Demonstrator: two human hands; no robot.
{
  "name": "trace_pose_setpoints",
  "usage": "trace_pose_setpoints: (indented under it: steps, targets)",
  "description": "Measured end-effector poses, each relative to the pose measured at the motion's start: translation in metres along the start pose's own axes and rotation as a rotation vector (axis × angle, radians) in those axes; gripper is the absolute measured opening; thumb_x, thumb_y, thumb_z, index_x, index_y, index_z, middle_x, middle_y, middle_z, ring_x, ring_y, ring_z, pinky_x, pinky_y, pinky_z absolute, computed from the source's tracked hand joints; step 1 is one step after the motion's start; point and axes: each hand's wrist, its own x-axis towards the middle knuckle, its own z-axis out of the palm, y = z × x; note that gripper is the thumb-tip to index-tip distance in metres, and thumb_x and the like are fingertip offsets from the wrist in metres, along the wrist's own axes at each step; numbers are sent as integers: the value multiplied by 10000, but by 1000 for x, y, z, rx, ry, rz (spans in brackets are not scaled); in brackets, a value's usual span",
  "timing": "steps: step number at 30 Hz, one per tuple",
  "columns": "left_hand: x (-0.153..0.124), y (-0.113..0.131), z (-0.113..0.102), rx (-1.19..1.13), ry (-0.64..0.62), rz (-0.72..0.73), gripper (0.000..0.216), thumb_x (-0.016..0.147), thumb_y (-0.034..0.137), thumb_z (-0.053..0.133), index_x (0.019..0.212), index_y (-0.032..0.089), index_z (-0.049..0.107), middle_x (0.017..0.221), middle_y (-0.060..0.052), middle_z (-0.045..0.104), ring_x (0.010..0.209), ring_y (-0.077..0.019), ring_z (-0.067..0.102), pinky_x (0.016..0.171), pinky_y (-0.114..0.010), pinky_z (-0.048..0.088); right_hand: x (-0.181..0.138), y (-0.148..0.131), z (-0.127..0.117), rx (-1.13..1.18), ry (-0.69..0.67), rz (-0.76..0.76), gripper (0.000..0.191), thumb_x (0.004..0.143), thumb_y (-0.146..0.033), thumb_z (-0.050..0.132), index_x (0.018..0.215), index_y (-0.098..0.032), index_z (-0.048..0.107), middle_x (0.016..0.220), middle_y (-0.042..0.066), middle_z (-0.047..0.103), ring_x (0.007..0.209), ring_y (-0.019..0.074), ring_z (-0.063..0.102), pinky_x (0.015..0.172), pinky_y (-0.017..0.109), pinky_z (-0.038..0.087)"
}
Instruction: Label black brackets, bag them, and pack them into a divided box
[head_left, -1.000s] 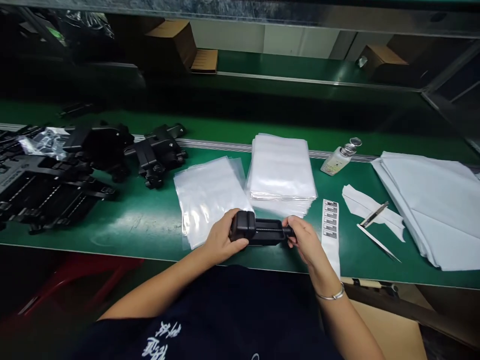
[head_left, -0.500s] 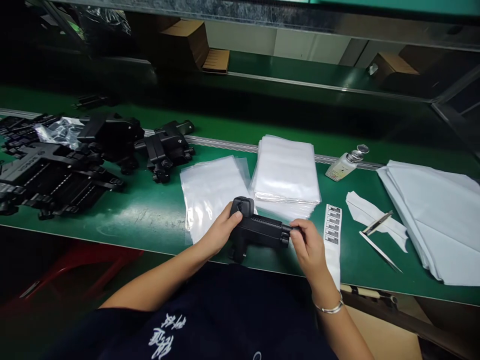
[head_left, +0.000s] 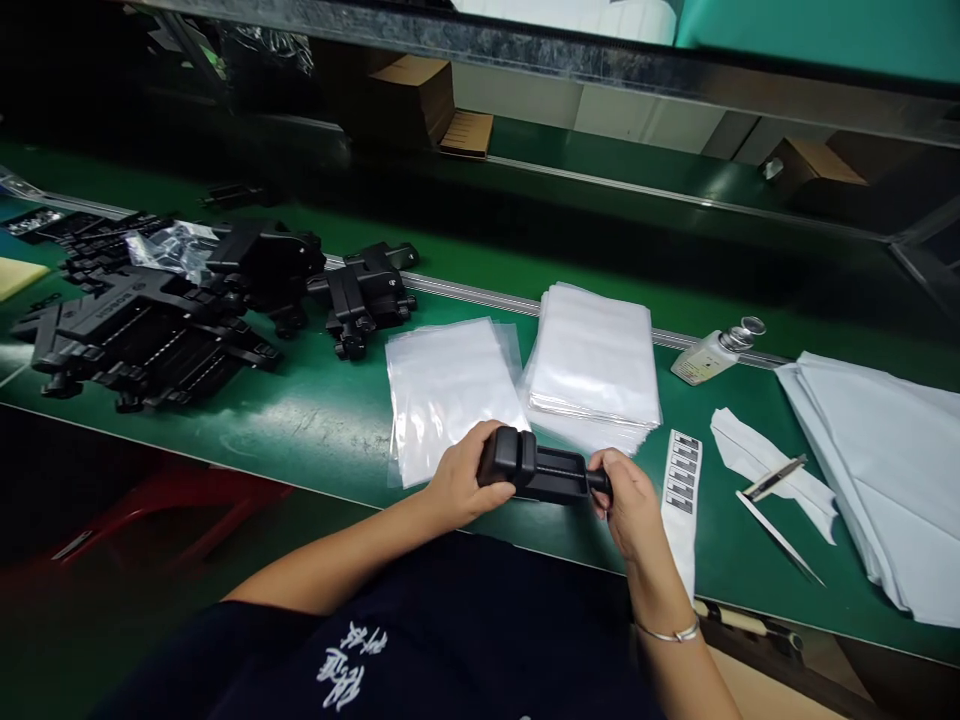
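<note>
A black plastic clamp-like part [head_left: 536, 470] is held level just above the near edge of the green table [head_left: 315, 430]. My left hand [head_left: 461, 485] is closed round its thick left end. My right hand [head_left: 630, 505] pinches the small knob at its right end. Directly behind the part lie a loose clear plastic bag [head_left: 446, 385] and a thick stack of clear bags [head_left: 596, 365]. A strip of barcode labels [head_left: 682, 485] lies just right of my right hand.
A heap of black plastic parts [head_left: 150, 320] fills the table's left side, with one more black part [head_left: 367, 295] near the bags. A small pump bottle [head_left: 712, 350], tweezers [head_left: 776, 480] on a white scrap, and folded white sheets [head_left: 877, 460] lie right. Cardboard boxes [head_left: 409, 95] stand behind.
The black part has been turned in both hands, tipped up half a second ago and now lying level again. The view has shifted, so everything sits slightly further right and lower.
</note>
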Motion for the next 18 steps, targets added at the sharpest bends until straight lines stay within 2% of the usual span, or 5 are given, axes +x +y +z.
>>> trace_pose_setpoints:
  steps: [4,6,9,12,18]
  targets:
    - [5,-1,1,-264,-48,-237,685,829,697,521,1262,165,507,1166,-122,624,1128,-312,578,981,-446,446,-4,1,1,-216,148,-288,320,859,-537,589,888,-223,648,736,25,629,662,183,608,625,316,511]
    - [7,0,2,-368,-65,-288,643,860,674,503,1252,165,505,1184,-125,619,1156,-308,568,1007,-442,434,-5,4,1,-244,187,-354,356,848,-550,607,997,-231,659,885,65,680,802,216,649,729,351,533]
    - [6,4,-3,-319,-59,-139,710,817,666,598,1308,178,439,1251,-131,583,1194,-305,544,1035,-435,417,-3,12,4,-11,47,-198,487,858,-565,605,1211,-230,594,1068,101,690,952,238,667,772,358,557]
    - [4,12,-15,-209,-152,-31,779,755,599,719,1349,213,393,1266,-127,578,1181,-305,567,1016,-442,440,2,16,8,187,-64,-91,550,767,-522,743,1210,-227,605,1185,119,677,1072,262,656,869,387,559]
    - [13,13,-42,-69,-307,203,764,732,390,800,1371,239,408,1312,-144,601,1322,-327,500,1133,-490,341,1,-7,12,70,-38,-304,585,641,-466,859,1144,-233,672,1219,138,680,1134,324,641,913,477,561]
